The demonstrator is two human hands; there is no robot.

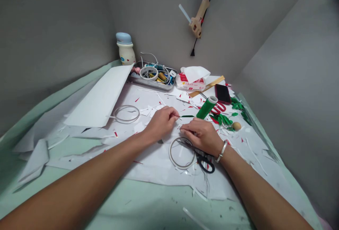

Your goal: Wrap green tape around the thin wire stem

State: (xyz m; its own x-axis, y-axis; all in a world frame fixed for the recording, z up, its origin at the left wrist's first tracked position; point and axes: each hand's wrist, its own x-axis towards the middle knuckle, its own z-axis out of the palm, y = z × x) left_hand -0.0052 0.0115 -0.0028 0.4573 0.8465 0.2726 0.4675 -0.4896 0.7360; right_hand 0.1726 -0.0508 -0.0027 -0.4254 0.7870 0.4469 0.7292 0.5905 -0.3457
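My left hand [165,118] is closed in a pinch on the end of a dark green strand [187,116]. The strand stretches right toward a standing, tilted spool of green thread [207,107]. Close beside it, my right hand [202,134] has its fingers bent and pressed together low over the paper; what they hold, if anything, is too small to make out. Beneath the right hand lie black-handled scissors [206,164], their blades partly hidden. A thin roll of tape [171,155] rests flat at their left.
Left stands a large white sheet [99,97] beside another tape ring [126,121]. Behind are a metal tray [152,83], a jar [126,51] and a tissue pack [190,82]. Right lie red scissors [219,108], green leaves [224,119] and a phone [222,94]. A glue gun [197,25] hangs above.
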